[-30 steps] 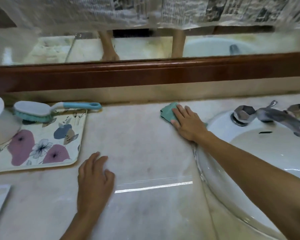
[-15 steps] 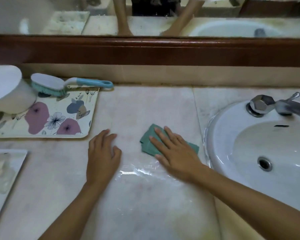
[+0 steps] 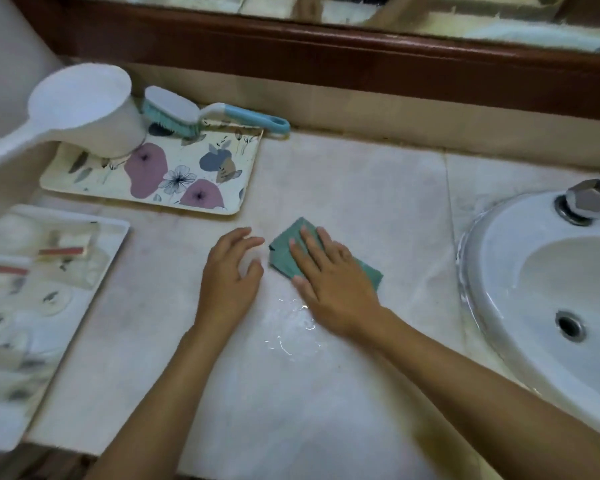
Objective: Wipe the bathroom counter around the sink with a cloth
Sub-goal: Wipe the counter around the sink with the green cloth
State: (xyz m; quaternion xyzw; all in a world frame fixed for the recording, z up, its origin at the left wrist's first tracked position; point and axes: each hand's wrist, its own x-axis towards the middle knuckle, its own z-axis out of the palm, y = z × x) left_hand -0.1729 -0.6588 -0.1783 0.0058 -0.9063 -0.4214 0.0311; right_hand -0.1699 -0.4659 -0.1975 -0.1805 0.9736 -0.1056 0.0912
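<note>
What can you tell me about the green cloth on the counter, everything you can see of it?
The green cloth is a small teal-green piece of soft-looking fabric, folded and lying flat on the pale marble-look counter, left of the sink. The right hand presses flat on it, covering its middle, so only its far-left part and a right corner show. The left hand rests beside it, not touching. A wet sheen lies just in front of it.

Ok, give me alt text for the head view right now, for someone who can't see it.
A right hand presses a folded green cloth flat on the wet marble counter, left of the white sink; the left hand rests beside it. Behind, a floral tray carries a scrub brush and white dipper.
</note>
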